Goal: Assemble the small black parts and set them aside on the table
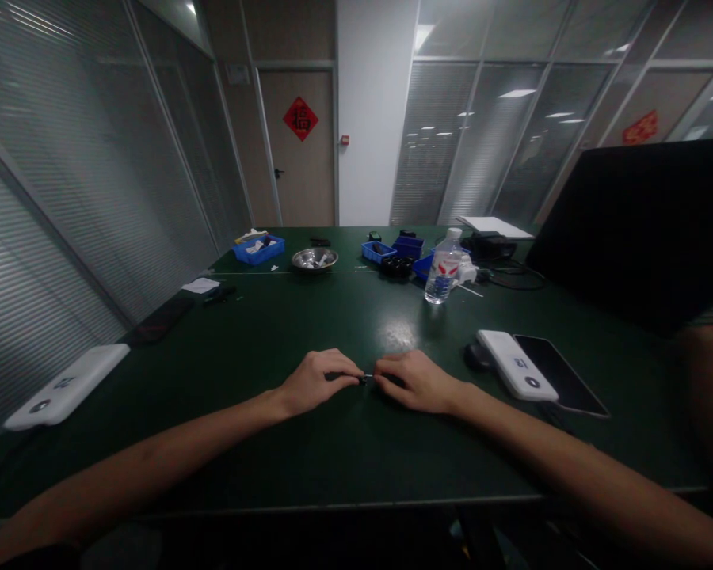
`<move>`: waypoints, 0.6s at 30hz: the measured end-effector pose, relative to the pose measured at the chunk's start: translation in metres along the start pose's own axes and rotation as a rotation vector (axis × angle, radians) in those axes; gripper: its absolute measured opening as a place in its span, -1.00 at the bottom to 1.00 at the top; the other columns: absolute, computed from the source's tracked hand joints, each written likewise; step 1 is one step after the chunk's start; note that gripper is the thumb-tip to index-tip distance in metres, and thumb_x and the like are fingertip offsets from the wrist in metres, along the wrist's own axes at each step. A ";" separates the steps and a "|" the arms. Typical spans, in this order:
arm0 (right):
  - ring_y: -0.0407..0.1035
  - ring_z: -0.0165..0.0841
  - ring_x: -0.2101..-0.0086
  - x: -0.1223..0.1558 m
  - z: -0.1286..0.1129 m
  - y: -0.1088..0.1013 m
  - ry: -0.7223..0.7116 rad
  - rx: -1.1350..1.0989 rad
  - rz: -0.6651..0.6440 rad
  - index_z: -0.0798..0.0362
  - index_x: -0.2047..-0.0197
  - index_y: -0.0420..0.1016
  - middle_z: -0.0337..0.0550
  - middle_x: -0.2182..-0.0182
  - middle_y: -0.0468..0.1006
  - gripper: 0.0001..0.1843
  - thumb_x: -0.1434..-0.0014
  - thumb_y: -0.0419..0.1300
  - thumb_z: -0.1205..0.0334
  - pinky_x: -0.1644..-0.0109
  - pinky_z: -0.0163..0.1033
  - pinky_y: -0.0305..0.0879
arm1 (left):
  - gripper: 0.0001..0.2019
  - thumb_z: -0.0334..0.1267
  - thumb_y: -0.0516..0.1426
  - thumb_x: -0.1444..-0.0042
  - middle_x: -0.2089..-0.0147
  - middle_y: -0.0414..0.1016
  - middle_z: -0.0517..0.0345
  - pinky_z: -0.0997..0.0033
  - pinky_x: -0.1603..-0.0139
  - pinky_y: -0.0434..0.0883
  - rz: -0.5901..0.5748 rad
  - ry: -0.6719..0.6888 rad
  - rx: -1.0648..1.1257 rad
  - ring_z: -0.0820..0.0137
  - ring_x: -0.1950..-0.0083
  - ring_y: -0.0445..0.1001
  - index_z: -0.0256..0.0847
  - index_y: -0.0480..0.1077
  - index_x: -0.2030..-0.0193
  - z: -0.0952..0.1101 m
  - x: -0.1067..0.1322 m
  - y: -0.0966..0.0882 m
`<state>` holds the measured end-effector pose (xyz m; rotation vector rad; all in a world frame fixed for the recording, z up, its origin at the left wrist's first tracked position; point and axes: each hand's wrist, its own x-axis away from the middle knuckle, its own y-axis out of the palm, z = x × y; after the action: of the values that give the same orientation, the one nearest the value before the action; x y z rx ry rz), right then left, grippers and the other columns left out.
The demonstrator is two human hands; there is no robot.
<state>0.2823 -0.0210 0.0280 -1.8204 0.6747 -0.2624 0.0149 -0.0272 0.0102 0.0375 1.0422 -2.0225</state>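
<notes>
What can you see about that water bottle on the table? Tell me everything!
The water bottle is see-through and looks like plastic, with a white cap on top and a red-and-white label around its middle. Clear liquid seems to be inside, but how full it is is hard to tell. It stands upright on the dark green table, beyond the right hand, close in front of a blue tray. Its base rests on the tabletop, and no hand touches it.
</notes>
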 end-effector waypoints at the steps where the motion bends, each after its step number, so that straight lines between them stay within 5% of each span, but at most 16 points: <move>1: 0.38 -0.40 0.36 0.000 -0.001 -0.001 -0.004 0.043 -0.018 0.06 0.10 0.50 -0.14 0.28 0.53 -0.76 -0.43 0.03 0.17 0.24 -0.31 0.21 | -0.79 -0.28 0.20 -0.31 0.01 0.63 0.07 0.23 -0.09 0.48 -0.012 0.027 -0.016 0.31 -0.02 0.55 -0.13 0.60 -0.03 0.000 0.000 0.001; 10: 0.39 -0.40 0.35 -0.003 -0.007 0.007 0.015 -0.110 0.030 0.06 0.09 0.47 -0.19 0.31 0.54 -0.78 -0.43 0.02 0.22 0.21 -0.31 0.24 | -0.79 -0.28 0.21 -0.31 0.03 0.64 0.05 0.25 -0.08 0.50 0.031 0.041 0.031 0.32 -0.01 0.56 -0.15 0.59 -0.04 0.002 0.000 0.000; 18: 0.39 -0.41 0.36 -0.004 -0.010 0.005 0.003 -0.029 -0.005 0.07 0.11 0.48 -0.16 0.29 0.54 -0.78 -0.43 0.04 0.19 0.23 -0.31 0.21 | -0.79 -0.30 0.22 -0.29 0.03 0.64 0.06 0.26 -0.08 0.50 -0.030 0.056 0.008 0.32 0.00 0.56 -0.15 0.60 -0.03 0.003 -0.001 0.001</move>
<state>0.2727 -0.0274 0.0272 -1.8503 0.6793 -0.2595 0.0176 -0.0293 0.0120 0.0841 1.0759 -2.0628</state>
